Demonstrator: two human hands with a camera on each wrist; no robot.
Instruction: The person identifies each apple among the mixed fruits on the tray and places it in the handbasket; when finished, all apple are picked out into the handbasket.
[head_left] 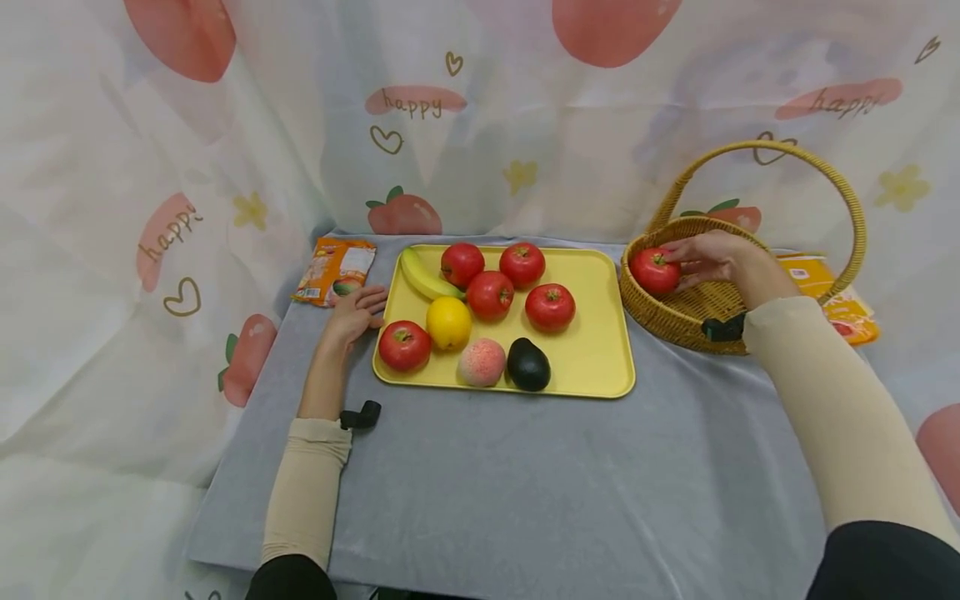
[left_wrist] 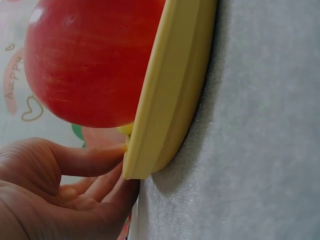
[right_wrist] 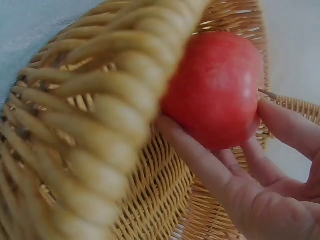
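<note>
Inside the wicker basket (head_left: 663, 321), near its left side, my right hand (head_left: 708, 258) holds a red apple (right_wrist: 215, 90) between thumb and fingers. My left hand (head_left: 354, 317) is at the left edge of the yellow tray (head_left: 592, 358). In the left wrist view, the thumb and fingers of that hand pinch the tray's rim (left_wrist: 160, 110). Beside them on the tray sits another red apple (head_left: 405, 346). The tray also bears several more red apples (head_left: 551, 307), a banana (head_left: 423, 279), a yellow round fruit (head_left: 448, 323), a peach (head_left: 482, 362) and a dark avocado (head_left: 528, 364).
An orange snack packet (head_left: 330, 271) lies behind my left hand, at the table's back left. Yellow-orange packets (head_left: 813, 275) lie right of the basket, partly hidden by my right arm. The basket's tall handle (head_left: 851, 208) arches above it. A grey cloth (head_left: 525, 483) covers the table.
</note>
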